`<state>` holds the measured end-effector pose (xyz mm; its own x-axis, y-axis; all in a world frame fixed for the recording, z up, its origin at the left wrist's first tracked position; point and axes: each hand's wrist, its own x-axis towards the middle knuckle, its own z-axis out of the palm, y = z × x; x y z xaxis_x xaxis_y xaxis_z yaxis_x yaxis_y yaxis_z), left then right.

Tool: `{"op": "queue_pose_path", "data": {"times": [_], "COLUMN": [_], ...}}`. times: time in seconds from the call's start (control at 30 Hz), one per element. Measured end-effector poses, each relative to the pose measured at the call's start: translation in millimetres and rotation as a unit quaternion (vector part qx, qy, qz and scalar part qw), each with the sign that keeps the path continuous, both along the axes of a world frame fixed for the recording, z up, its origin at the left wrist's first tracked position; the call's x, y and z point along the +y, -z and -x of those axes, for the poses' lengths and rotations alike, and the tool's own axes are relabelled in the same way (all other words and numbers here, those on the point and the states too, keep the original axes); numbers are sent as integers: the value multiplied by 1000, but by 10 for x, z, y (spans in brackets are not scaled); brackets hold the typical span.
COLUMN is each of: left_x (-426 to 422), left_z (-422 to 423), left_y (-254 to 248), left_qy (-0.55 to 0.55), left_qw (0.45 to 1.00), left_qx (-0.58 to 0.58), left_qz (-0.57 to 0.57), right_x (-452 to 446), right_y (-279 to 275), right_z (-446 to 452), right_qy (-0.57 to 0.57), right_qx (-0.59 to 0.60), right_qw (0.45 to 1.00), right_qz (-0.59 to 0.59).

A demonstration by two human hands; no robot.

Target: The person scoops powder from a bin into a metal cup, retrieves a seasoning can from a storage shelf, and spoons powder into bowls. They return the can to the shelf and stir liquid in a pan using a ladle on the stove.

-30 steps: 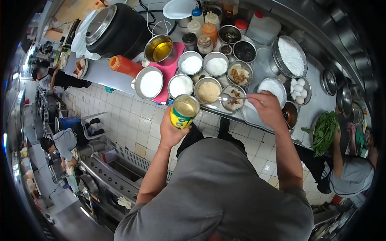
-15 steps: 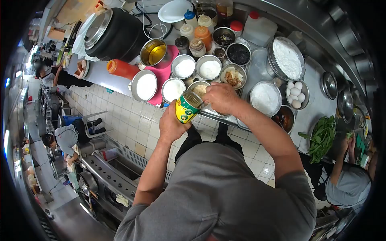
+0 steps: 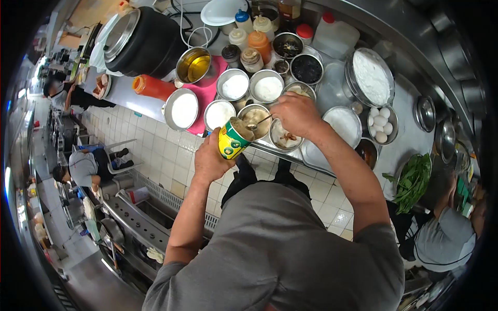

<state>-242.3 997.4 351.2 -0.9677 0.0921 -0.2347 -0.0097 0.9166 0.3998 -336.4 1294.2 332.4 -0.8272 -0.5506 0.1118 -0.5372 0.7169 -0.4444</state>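
Note:
My left hand (image 3: 210, 159) is wrapped round a yellow and green can (image 3: 233, 140), tilted with its open top toward the bowls. A metal spoon (image 3: 254, 126) is pinched in my right hand (image 3: 296, 115), its head at the can's rim, over the near edge of a metal bowl of pale tan powder (image 3: 256, 115). Bowls of white powder or grains (image 3: 232, 85) stand behind and to the left. Just below my right hand is a bowl with white and brown pieces (image 3: 284, 137). What lies inside the can is hard to make out.
Squeeze bottles (image 3: 260, 43), a pot of yellow oil (image 3: 194, 66) and an orange-red bottle (image 3: 153, 88) stand on the counter. At right are a large flour bowl (image 3: 371, 78), eggs (image 3: 381, 126) and leafy greens (image 3: 413, 182). A co-worker (image 3: 445, 236) stands at far right; others are at left.
My right hand brought the spoon from the right over to the can, and its head now shows at the rim. The can moved slightly left and tilted toward the tan powder bowl.

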Motion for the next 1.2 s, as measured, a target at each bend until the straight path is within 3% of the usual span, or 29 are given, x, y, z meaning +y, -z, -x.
{"op": "queue_pose_path", "data": {"times": [0.27, 0.43, 0.53, 0.73, 0.8, 0.9, 1.1, 1.2], "left_x": [59, 121, 99, 68, 73, 119, 134, 128], "left_z": [23, 72, 75, 109, 119, 147, 142, 164], "left_y": [-71, -155, -139, -108, -119, -174, -185, -199], "left_qy": [10, 0, 2, 16, 20, 21, 13, 14], "left_qw": [1000, 999, 999, 999, 999, 998, 997, 997], "left_qx": [-12, -35, -34, -25, -25, -38, -48, -51], "left_qz": [1, 10, 14, 24, 29, 51, 58, 54], "right_x": [-433, -480, -337, -103, -128, -310, -321, -238], "right_y": [-136, -152, -69, -151, -215, -48, 77, 81], "right_z": [-72, 0, 48, 47, -35, -159, -244, -211], "right_qy": [22, 28, 21, 45, 14, -37, -45, -27], "right_qx": [-128, -186, -159, -131, -175, -216, -23, -16], "right_qw": [983, 982, 986, 990, 983, 974, 999, 1000], "right_qz": [130, -11, -38, -4, 61, 64, 20, 2]}}
